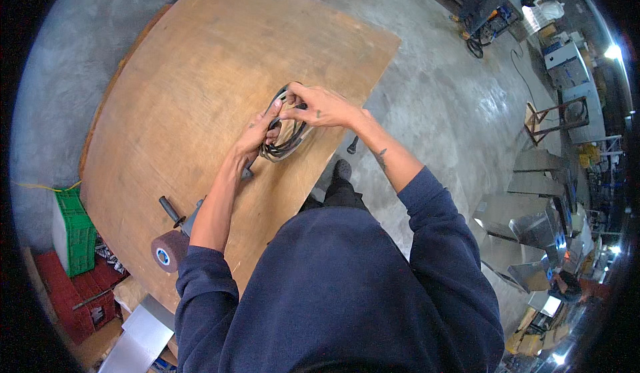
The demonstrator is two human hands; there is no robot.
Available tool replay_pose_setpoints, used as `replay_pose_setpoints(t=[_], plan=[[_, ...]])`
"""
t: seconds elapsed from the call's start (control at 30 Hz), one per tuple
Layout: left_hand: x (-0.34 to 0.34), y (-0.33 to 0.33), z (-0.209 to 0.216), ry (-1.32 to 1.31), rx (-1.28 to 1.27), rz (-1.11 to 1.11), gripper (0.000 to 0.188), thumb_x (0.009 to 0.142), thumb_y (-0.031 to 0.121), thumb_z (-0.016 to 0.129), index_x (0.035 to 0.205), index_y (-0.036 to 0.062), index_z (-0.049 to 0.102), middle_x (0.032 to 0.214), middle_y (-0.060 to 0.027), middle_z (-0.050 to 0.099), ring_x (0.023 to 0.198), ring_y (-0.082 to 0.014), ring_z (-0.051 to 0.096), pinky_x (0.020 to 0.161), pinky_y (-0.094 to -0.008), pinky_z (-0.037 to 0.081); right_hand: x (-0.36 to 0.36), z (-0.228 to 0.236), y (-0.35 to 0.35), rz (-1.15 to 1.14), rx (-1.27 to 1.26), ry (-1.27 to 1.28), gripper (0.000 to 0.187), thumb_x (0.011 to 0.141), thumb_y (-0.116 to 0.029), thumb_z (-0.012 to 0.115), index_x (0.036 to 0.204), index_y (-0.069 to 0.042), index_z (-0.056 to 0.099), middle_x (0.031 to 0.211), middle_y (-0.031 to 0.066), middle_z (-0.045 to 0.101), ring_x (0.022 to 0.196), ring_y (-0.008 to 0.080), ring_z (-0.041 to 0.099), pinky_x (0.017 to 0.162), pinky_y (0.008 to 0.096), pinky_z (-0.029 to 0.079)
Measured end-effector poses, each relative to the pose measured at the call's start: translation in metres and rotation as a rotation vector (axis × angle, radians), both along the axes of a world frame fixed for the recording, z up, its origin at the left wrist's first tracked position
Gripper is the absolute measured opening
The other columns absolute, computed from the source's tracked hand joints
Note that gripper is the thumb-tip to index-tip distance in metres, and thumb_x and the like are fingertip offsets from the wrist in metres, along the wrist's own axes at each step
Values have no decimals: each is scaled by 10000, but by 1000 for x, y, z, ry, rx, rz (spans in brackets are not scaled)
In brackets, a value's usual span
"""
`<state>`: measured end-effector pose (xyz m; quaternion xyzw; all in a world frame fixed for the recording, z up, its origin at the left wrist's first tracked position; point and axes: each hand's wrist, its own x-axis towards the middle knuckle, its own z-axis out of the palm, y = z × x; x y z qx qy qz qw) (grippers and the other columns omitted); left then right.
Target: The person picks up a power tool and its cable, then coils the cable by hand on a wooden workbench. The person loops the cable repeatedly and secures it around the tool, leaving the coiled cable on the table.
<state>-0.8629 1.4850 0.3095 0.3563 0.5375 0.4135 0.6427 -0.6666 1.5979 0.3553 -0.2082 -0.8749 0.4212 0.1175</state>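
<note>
A looped coil of dark power cable [285, 152] is held above the wooden tabletop, close to its right edge. My left hand [259, 133] grips the coil from its left side, thumb up against the loops. At the top of the coil, my right hand [319, 106] has its fingers curled round the cable. Partly behind my left forearm lies a handheld power tool with a brown abrasive wheel [167, 251] and a black side handle [171, 210]. A dark plug-like end [352, 147] shows beyond the table edge, right of the coil.
The broad wooden table [200, 60] spreads ahead and to the left. Green [75, 233] and red [73, 300] crates stand at its left, near a bent metal sheet [140, 336]. Across the concrete floor [453, 113], sheet-metal parts [513, 220] and a stool-like frame [557, 120] stand at right.
</note>
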Motion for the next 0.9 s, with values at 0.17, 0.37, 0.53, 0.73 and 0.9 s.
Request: replay_pose_setpoints(t=[0.17,0.37,0.53,0.73,0.9], plan=[[0,1,15,15,-12,-35,506,1028,616,510,793,169,528,540,81,401,463,-37,371,432,-218,282,56,-22,15,-121,-196,-9,316,1030,-343,624,1057,-31,666,888,83,673,843,153,585,758,373,482],[-1,3,2,-13,-15,-72,521,988,620,588,794,140,521,610,29,471,517,-96,495,470,-275,419,16,42,15,99,104,-83,290,1004,-298,622,1080,-32,710,944,160,731,889,324,672,775,435,490],[3,3,-3,-97,0,-48,506,1011,613,545,866,128,535,619,12,471,515,-119,515,515,-259,479,-1,19,15,272,91,-36,323,987,-297,626,1210,-69,682,1108,176,727,1064,386,669,877,459,511],[23,7,23,-131,-99,4,401,1043,498,553,1145,114,615,730,24,521,540,-92,518,486,-258,471,8,9,13,133,52,-51,451,962,-416,683,1181,-29,610,1127,180,716,1092,389,661,907,459,515],[-7,1,-26,-231,-37,43,360,1078,492,475,1169,159,582,580,73,384,411,-43,344,371,-204,286,-27,-48,36,155,173,118,593,889,-560,712,1079,-8,608,1018,200,701,967,360,674,788,481,510]])
